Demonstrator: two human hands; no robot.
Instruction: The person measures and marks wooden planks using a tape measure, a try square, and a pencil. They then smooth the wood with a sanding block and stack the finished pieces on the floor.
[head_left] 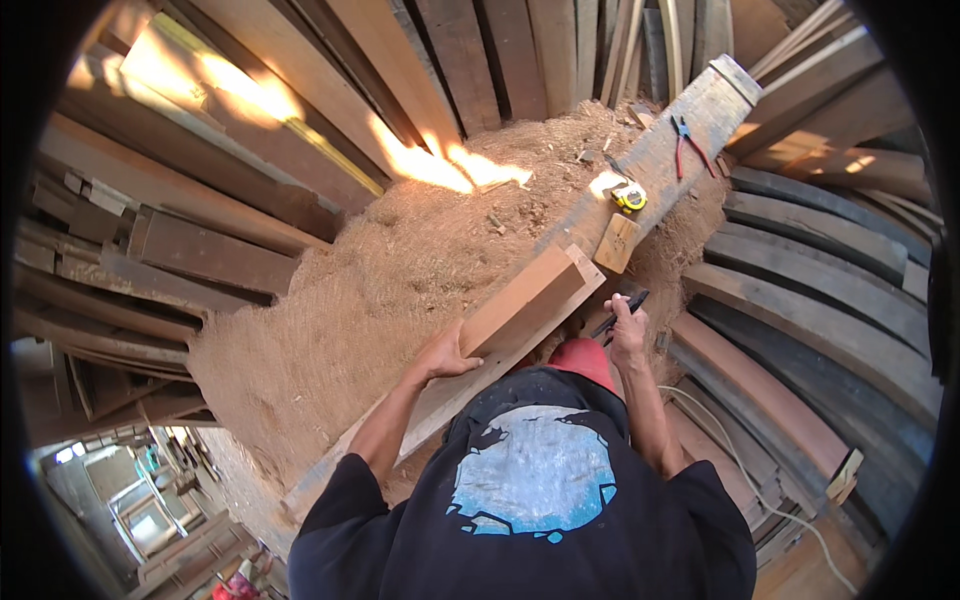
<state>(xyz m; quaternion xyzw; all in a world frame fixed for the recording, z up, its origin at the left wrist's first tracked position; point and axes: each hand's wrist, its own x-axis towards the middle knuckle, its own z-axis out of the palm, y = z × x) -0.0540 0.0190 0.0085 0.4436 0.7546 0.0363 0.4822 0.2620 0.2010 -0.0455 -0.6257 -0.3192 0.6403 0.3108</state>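
My left hand grips a narrow wooden piece with raised sides, which lies lengthwise on a long plank bench running diagonally. My right hand is closed around a dark elongated tool, beside the far right end of that piece. Just beyond it on the bench are a small wood block, a yellow tape measure and red-handled pliers.
Wood shavings cover the ground beside the bench. Stacked boards surround it on the left, at the back and on the right. A pale cable runs over boards at the right. Sunlit patches fall on the back boards and shavings.
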